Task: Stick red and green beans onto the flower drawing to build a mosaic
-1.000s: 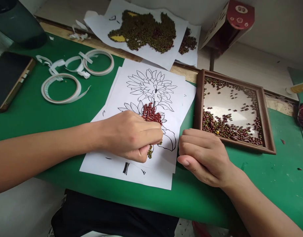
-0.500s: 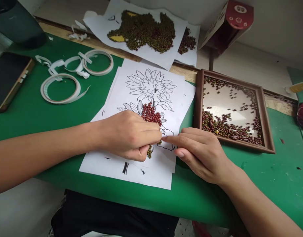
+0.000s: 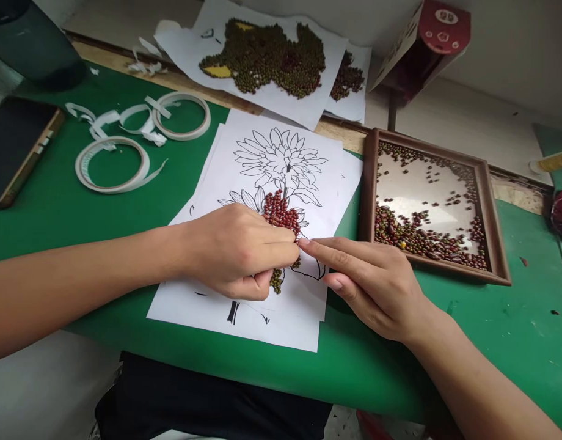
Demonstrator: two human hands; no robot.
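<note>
A white sheet with a printed flower drawing lies on the green table. Red beans cover part of the lower flower, and a small patch of green beans shows below my left hand. My left hand rests on the sheet with its fingers curled; whatever they may hold is hidden. My right hand comes in from the right, index finger stretched out and its tip at the left hand's knuckles, beside the red beans. Its thumb is apart from the fingers, and nothing shows in it.
Right of the sheet stands a brown wooden frame tray of loose mixed beans. Tape rolls and a phone lie at left, near a dark bottle. Behind are a bean-covered picture and a red box.
My right index fingertip has shifted slightly up and left, closer to the red beans. My left hand has barely moved.
</note>
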